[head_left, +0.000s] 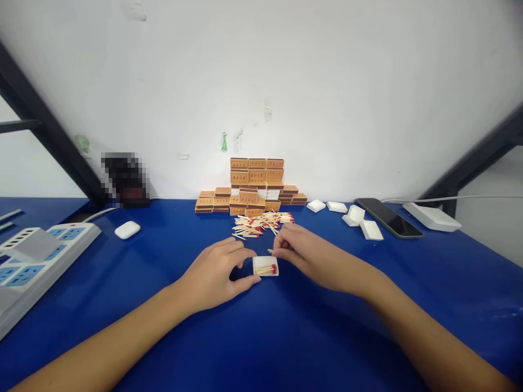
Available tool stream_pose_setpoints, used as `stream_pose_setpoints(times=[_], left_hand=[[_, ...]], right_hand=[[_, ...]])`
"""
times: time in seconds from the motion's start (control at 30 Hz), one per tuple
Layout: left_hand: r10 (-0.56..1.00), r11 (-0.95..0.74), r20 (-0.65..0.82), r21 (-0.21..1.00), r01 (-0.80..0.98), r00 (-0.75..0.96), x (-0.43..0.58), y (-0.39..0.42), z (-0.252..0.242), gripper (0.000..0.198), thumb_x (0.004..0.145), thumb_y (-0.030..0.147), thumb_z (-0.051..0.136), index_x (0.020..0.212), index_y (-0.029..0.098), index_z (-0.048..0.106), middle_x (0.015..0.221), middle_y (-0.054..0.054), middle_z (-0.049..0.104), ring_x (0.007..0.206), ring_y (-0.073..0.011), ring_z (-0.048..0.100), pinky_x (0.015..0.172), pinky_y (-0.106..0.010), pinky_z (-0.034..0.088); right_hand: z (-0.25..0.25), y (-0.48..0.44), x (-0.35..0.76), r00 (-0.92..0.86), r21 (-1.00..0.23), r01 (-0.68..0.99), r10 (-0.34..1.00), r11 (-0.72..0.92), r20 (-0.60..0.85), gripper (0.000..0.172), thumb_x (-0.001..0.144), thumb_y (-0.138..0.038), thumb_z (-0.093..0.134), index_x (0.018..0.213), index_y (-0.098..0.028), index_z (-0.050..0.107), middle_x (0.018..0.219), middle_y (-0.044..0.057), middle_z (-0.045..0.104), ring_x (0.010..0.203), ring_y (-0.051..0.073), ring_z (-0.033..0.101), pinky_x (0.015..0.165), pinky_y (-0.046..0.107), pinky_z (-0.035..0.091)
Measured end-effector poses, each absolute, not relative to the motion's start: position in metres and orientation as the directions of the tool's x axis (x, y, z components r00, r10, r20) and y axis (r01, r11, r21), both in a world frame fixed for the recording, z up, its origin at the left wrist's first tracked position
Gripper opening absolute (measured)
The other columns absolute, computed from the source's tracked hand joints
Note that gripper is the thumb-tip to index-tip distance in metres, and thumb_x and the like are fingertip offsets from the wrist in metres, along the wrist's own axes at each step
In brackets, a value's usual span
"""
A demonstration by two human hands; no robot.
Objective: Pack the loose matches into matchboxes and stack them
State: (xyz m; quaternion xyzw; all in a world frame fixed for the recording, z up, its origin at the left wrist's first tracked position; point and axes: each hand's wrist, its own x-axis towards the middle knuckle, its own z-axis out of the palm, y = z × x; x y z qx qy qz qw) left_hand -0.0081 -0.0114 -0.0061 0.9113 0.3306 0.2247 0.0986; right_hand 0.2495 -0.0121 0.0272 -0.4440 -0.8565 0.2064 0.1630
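A small white matchbox tray lies on the blue table with several red-tipped matches along its near side. My left hand grips the tray's left end between thumb and forefinger. Just above the tray's right end, my right hand is closed in a pinch. Pale stick ends poke out of its fingertips toward the left; how many matches it holds is hidden. Behind both hands spreads a loose heap of matches, heads pointing in mixed directions.
Printed matchboxes are stacked against the wall behind the heap. To the right lie several white trays, a phone and a white flat device. A white earbud case and a power strip occupy the left.
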Motion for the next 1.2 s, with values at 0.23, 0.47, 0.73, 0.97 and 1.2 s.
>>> stream_pose_setpoints(times=[0.23,0.47,0.73,0.97,1.2], left_hand=[[0.642,-0.765,0.346,0.335,0.549,0.684,-0.007,-0.01,-0.007,0.02,0.092,0.034,0.075,0.106,0.02,0.07,0.082,-0.001,0.062,0.082,-0.02,0.059,0.071,-0.032,0.046],[0.643,-0.765,0.36,0.333,0.551,0.676,-0.009,-0.01,-0.008,0.023,0.093,0.036,0.074,0.109,0.021,0.07,0.083,-0.001,0.063,0.081,-0.0198,0.059,0.071,-0.032,0.047],[0.649,-0.76,0.349,0.34,0.554,0.676,-0.009,-0.011,-0.007,0.023,0.092,0.036,0.074,0.109,0.021,0.07,0.083,-0.001,0.063,0.082,-0.0199,0.06,0.071,-0.032,0.047],[0.646,-0.763,0.349,0.334,0.554,0.679,-0.008,-0.011,-0.006,0.023,0.092,0.035,0.075,0.11,0.022,0.071,0.082,0.0,0.063,0.081,-0.0196,0.06,0.07,-0.032,0.047],[0.623,-0.782,0.402,0.325,0.532,0.67,-0.009,-0.011,-0.005,0.025,0.094,0.036,0.073,0.114,0.021,0.07,0.084,-0.001,0.064,0.082,-0.0194,0.06,0.074,-0.033,0.049]], right_hand=[[0.01,-0.02,0.218,-0.674,-0.183,0.685,0.708,0.706,0.211,0.015,0.103,-0.014,0.056,0.089,-0.017,0.062,0.095,0.009,0.065,0.087,0.022,0.058,0.077,0.035,0.047],[0.014,-0.016,0.233,-0.615,-0.364,0.675,0.761,0.642,0.204,0.007,0.101,-0.016,0.061,0.099,-0.019,0.067,0.105,0.008,0.063,0.098,0.021,0.06,0.081,0.033,0.048],[0.013,-0.018,0.233,-0.643,-0.337,0.681,0.751,0.651,0.151,0.009,0.1,-0.017,0.063,0.095,-0.019,0.07,0.102,0.007,0.062,0.098,0.022,0.06,0.083,0.034,0.047],[0.015,-0.02,0.228,-0.642,-0.316,0.665,0.734,0.676,0.221,0.013,0.102,-0.017,0.059,0.096,-0.019,0.07,0.098,0.008,0.064,0.091,0.02,0.062,0.078,0.032,0.048],[0.023,0.009,0.282,-0.49,-0.292,0.788,0.839,0.542,0.236,0.014,0.098,-0.018,0.057,0.101,-0.022,0.07,0.102,0.007,0.064,0.087,0.021,0.062,0.077,0.033,0.047]])
